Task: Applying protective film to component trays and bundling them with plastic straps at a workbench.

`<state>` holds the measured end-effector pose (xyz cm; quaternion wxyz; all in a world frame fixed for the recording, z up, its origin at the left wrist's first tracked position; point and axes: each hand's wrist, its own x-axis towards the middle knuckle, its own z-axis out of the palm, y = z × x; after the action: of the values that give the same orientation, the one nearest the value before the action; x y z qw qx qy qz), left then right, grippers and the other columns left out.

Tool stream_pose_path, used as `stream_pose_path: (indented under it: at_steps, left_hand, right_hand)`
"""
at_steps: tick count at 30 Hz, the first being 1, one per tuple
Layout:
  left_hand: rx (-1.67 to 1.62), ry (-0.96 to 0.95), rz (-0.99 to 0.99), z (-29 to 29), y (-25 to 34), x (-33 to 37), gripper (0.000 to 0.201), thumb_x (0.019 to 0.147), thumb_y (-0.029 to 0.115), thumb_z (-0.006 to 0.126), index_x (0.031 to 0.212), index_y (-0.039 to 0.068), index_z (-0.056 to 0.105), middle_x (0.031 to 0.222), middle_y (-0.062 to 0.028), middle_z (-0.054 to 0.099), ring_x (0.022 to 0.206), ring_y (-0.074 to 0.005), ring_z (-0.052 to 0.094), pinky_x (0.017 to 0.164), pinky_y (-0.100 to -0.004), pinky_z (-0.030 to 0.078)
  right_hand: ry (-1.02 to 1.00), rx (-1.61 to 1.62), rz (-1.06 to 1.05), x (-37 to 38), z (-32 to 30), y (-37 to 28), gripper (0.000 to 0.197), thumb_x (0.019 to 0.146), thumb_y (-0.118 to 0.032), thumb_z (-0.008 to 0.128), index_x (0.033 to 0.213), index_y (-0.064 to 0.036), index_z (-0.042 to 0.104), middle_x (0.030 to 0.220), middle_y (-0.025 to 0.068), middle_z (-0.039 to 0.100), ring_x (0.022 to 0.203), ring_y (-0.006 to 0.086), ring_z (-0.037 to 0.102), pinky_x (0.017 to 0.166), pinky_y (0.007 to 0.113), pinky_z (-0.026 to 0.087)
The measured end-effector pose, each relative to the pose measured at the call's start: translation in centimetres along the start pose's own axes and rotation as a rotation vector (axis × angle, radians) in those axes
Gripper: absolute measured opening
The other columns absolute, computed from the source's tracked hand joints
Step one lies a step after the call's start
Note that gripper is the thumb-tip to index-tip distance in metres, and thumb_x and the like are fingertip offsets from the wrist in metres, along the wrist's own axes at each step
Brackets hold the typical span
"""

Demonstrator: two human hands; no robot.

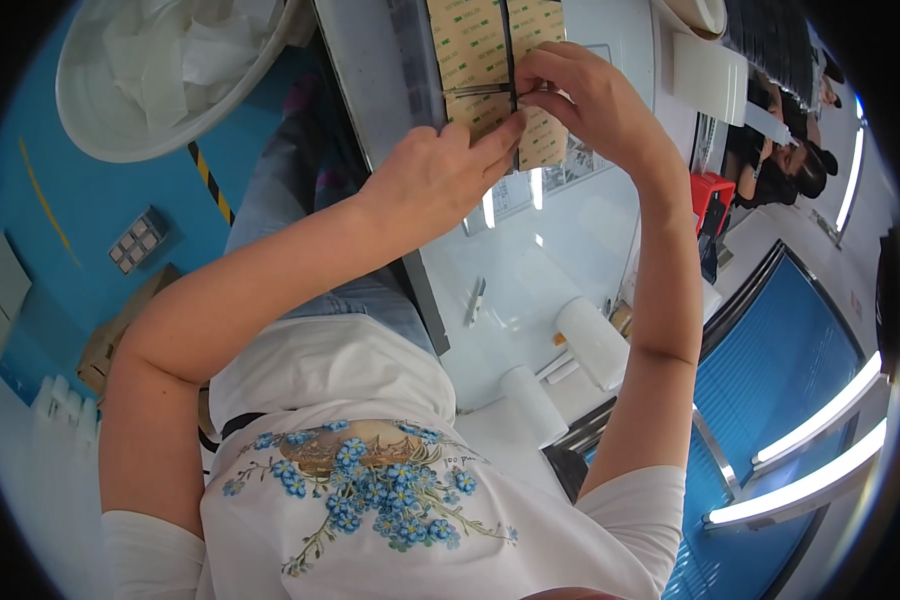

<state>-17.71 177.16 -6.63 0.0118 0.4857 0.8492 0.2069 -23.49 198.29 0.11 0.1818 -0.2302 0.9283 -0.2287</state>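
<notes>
White shirt with blue flower print (380, 480) nearest to the camera, filling much of the lower part. Beyond it, a pale glossy table (560, 245) with dark edge. At upper left, a round white bin (78, 110) with loose whitish sheets (155, 65) inside. At the top, over the table, two tan panels with green print (465, 45), side by side, with a narrow dark line between them.

About the progress, only a judgement: tan layer in place on all visible parts, with no peeled corner to be seen; work at the dark line probably under way, not finished. Anything beyond the top edge: not visible.

Left hand (435, 170) by the lower end of the left panel, one finger stretched to the dark line, the others curled; cannot tell of any grip beneath. Right hand (590, 100) above the right panel, thumb and forefinger pinched at the same line. Farther down the table, a white roll (592, 342). Near the pinching fingertips, a thin dark piece (482, 89) across the left panel, possibly tweezers, possibly gripped; too small to tell. Lower, well apart, a white marker pen (477, 300).
</notes>
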Motion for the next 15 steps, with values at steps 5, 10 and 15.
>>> stream_pose_path:
  at_steps: [5,10,15]
  left_hand:
    - [0.0,0.008,0.002,-0.01,-0.01,-0.04,0.046,0.076,0.012,0.063,0.122,0.015,0.063,0.146,0.0029,0.044,0.07,-0.0132,0.05,0.055,-0.0246,0.049]
    - [-0.002,0.019,0.004,0.04,0.01,-0.03,0.047,0.076,0.012,0.064,0.122,0.015,0.063,0.146,0.0027,0.044,0.071,-0.013,0.049,0.054,-0.0241,0.049]
    - [0.021,0.008,0.001,-0.11,0.04,0.04,0.044,0.076,0.012,0.064,0.12,0.015,0.064,0.145,0.0024,0.045,0.071,-0.013,0.049,0.054,-0.0234,0.049]
  right_hand:
    - [-0.066,0.052,0.043,0.25,-0.23,0.27,0.01,0.08,-0.002,0.067,0.086,-0.001,0.058,0.081,0.0129,0.062,0.074,0.0315,0.061,0.067,0.037,0.05]
    - [-0.025,0.117,0.079,0.21,-0.11,0.04,0.01,0.081,-0.002,0.067,0.087,-0.0005,0.059,0.081,0.0137,0.062,0.073,0.0317,0.061,0.067,0.037,0.05]
    - [-0.033,0.038,0.034,0.04,-0.03,0.41,0.01,0.082,-0.005,0.066,0.086,-0.0004,0.059,0.08,0.0134,0.061,0.073,0.0319,0.06,0.067,0.038,0.049]
